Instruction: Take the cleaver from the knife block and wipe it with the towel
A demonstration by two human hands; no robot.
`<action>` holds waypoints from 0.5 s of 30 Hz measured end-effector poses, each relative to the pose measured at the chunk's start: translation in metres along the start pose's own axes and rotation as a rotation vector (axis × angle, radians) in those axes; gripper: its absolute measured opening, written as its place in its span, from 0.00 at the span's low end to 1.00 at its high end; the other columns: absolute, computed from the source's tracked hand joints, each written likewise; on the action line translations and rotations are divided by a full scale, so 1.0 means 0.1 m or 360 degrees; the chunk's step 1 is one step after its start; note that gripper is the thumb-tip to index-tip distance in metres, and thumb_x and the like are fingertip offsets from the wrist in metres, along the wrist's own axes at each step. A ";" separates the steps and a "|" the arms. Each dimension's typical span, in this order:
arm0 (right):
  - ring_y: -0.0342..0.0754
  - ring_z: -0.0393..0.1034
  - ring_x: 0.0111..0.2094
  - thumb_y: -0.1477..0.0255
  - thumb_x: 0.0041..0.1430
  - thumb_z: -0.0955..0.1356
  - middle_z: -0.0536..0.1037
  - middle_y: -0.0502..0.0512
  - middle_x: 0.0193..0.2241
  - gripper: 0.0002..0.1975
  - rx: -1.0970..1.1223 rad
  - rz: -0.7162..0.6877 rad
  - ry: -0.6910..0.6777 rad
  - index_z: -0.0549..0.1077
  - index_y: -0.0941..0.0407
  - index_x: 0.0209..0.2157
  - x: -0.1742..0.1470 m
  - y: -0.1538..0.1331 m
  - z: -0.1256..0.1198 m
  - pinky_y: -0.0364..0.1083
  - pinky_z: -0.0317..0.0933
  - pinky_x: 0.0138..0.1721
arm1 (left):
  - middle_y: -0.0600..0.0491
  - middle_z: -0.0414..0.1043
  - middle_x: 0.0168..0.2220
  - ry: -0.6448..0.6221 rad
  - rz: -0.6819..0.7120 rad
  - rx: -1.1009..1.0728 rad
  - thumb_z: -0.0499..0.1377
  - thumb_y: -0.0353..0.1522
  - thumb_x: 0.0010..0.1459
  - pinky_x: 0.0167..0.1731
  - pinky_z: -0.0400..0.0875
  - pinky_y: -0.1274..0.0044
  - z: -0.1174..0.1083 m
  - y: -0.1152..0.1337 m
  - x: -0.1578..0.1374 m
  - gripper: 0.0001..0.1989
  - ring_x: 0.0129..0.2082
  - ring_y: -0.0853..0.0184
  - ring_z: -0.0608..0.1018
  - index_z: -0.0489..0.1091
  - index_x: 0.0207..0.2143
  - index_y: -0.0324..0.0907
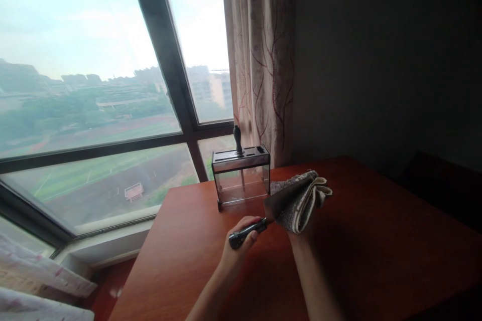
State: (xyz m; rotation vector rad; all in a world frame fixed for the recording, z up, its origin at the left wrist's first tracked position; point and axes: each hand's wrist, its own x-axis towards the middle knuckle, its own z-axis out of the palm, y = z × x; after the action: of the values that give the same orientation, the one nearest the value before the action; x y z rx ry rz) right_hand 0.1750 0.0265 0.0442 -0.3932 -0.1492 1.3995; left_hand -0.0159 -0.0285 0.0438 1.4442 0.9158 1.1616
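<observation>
My left hand (238, 252) is closed around the black handle of a kitchen knife (246, 233). The broad dark blade points away to the right and lies against a folded grey-and-cream cloth (301, 210). My right hand (301, 237) is behind that cloth and grips it against the blade; its fingers are mostly hidden. Just beyond both hands, a clear-sided knife block (241, 160) with a metal top stands on the table. One black-handled tool (237, 139) sticks up out of it, its thin shaft showing through the clear wall.
The reddish-brown wooden table (376, 241) spreads under my arms and to the right. A large window (94, 100) rises at the left, beside a patterned curtain (263, 60). Lower left, pale fabric (41, 273) hangs beside the table. The dark wall (376, 60) fills the right.
</observation>
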 end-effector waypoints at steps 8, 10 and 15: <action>0.51 0.75 0.38 0.59 0.46 0.71 0.81 0.49 0.32 0.10 0.0048 0.0211 -0.0199 0.77 0.48 0.30 -0.20 0.21 0.24 0.53 0.67 0.45 | 0.44 0.69 0.54 0.0213 0.0037 -0.0142 0.65 0.41 0.49 0.49 0.69 0.67 0.02 -0.18 0.09 0.30 0.51 0.54 0.72 0.66 0.55 0.46; 0.53 0.75 0.38 0.57 0.45 0.71 0.81 0.50 0.30 0.11 -0.0023 0.0235 -0.0204 0.77 0.49 0.28 -0.25 0.33 0.30 0.53 0.68 0.43 | 0.45 0.67 0.56 0.0222 0.0068 -0.0229 0.63 0.42 0.50 0.52 0.66 0.66 0.06 -0.18 0.10 0.32 0.54 0.54 0.70 0.63 0.58 0.47; 0.54 0.74 0.41 0.53 0.48 0.69 0.81 0.53 0.34 0.16 -0.0168 0.0296 -0.0296 0.77 0.51 0.30 -0.34 0.62 0.31 0.51 0.68 0.40 | 0.47 0.62 0.60 0.0297 0.0070 -0.0352 0.61 0.41 0.53 0.59 0.57 0.65 0.13 -0.09 0.06 0.36 0.60 0.55 0.63 0.53 0.63 0.50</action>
State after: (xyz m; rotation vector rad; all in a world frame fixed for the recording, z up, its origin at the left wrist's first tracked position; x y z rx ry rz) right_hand 0.1010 0.0059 0.0557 -0.3709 -0.3468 1.6161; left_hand -0.0011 -0.0241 0.0359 1.1978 0.8553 1.4022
